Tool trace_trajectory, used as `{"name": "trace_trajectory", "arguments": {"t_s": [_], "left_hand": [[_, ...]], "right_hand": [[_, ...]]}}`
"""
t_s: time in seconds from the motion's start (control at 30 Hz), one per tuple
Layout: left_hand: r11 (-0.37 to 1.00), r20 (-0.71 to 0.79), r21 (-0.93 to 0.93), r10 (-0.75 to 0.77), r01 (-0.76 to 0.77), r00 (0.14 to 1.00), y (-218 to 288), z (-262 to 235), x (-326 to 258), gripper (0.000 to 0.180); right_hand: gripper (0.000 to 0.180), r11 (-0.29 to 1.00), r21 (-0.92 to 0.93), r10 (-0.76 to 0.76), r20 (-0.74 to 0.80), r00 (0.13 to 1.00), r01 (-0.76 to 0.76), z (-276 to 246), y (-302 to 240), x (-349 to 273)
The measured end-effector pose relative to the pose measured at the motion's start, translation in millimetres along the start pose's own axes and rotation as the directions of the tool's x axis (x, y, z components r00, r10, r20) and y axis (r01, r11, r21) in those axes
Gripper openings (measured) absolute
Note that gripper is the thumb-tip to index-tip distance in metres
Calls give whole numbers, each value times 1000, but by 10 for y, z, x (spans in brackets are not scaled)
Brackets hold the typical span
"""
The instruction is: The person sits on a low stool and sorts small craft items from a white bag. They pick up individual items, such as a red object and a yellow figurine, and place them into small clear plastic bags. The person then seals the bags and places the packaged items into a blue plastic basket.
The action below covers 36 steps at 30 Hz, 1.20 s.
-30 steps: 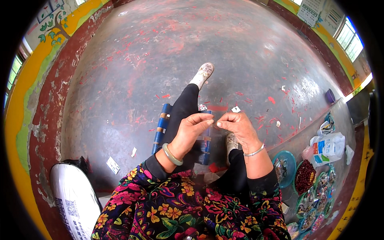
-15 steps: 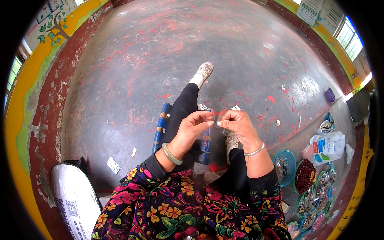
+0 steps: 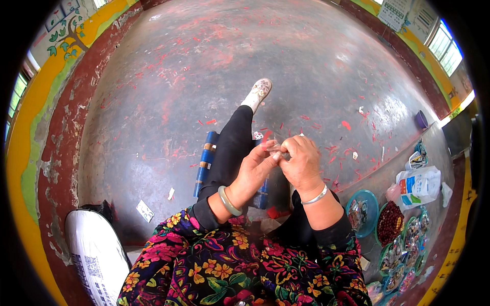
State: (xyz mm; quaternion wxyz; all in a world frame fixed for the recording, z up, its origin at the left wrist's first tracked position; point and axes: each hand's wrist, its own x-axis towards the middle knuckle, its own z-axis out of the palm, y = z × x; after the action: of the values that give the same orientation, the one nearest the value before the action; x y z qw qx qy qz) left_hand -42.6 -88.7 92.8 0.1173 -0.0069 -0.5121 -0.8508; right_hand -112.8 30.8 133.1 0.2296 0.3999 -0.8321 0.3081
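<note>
In front of my lap both hands meet, fingertips almost touching. My left hand (image 3: 253, 167), with a pale green bangle at the wrist, pinches a small clear plastic piece with red on it (image 3: 270, 144). My right hand (image 3: 302, 163), with a silver bangle, is closed with thumb and forefinger pressed at the same piece from the other side. Its exact kind is too small and blurred to tell. Under the hands stand blue rolls with brown bands (image 3: 206, 164), partly hidden by my leg and hands.
At the right are a blue basin (image 3: 374, 224) of small packets, a basket of dark red beads (image 3: 390, 224), several filled trays (image 3: 392, 255) and a white bag (image 3: 419, 186). A purple bucket (image 3: 421, 120) stands farther off. A white sack (image 3: 94, 250) is at left. Red scraps litter the floor.
My right hand has turned inward and moved closer to the left, its fingers now curled more. The hands were slightly apart with a thin red and clear strip between them.
</note>
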Motion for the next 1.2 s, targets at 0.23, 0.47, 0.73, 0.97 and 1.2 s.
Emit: {"name": "trace_trajectory", "arguments": {"t_s": [0.23, 0.47, 0.73, 0.97, 1.2], "left_hand": [[987, -130, 109, -104, 118, 986, -85, -172, 47, 23], [980, -139, 154, -106, 127, 985, 46, -270, 65, 18], [966, -1, 213, -149, 146, 989, 151, -290, 50, 18], [961, -41, -11, -276, 276, 960, 269, -229, 38, 15], [923, -13, -192, -342, 333, 940, 247, -222, 43, 16]], "right_hand": [[21, 982, 188, 3, 125, 992, -27, 69, 45, -48], [19, 792, 451, 323, 265, 909, -413, 26, 163, -8], [12, 406, 598, 278, 640, 716, -691, 15, 279, -52], [8, 325, 663, 297, 606, 738, -675, -8, 277, -50], [11, 352, 666, 296, 587, 753, -658, -21, 244, -36]]}}
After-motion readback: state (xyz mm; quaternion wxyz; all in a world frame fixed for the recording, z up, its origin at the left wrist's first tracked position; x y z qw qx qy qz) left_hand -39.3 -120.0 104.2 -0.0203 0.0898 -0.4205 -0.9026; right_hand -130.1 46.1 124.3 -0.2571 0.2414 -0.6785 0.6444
